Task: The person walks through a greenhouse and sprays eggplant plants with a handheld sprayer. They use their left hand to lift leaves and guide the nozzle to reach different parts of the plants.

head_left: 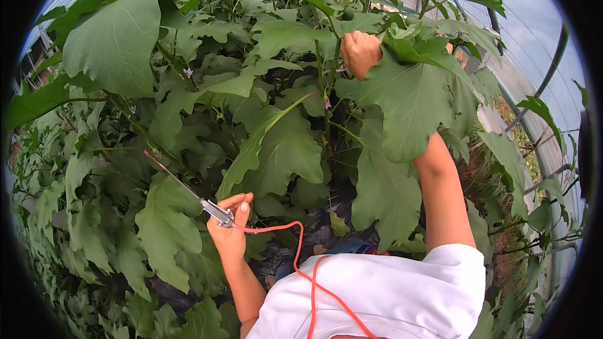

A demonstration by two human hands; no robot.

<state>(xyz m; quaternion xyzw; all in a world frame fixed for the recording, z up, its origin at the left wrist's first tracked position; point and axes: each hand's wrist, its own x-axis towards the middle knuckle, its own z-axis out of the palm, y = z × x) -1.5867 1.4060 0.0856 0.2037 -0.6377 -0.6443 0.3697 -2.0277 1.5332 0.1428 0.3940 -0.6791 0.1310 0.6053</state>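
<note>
My left hand [229, 226] holds a metal spray tool [217, 213] with a long thin wand that points up and left, its reddish tip beside a plant stem. A red-orange tube [301, 240] runs from the tool's rear end across my white shirt. My right hand [361, 52] is raised among the tops of the eggplant plants, fingers curled beside an upright stem [336, 59]. Whether it grips anything is hidden. A large leaf [410, 103] covers part of my right forearm. Small purple flowers, one [327, 103] below the right hand, hang among the leaves.
Dense eggplant foliage [282, 146] surrounds both arms. Black plastic mulch film [341, 207] shows on the ground between the plants. At the right stand the curved metal pipes [552, 63] and clear film of a greenhouse wall, with dry grass [499, 174] along its foot.
</note>
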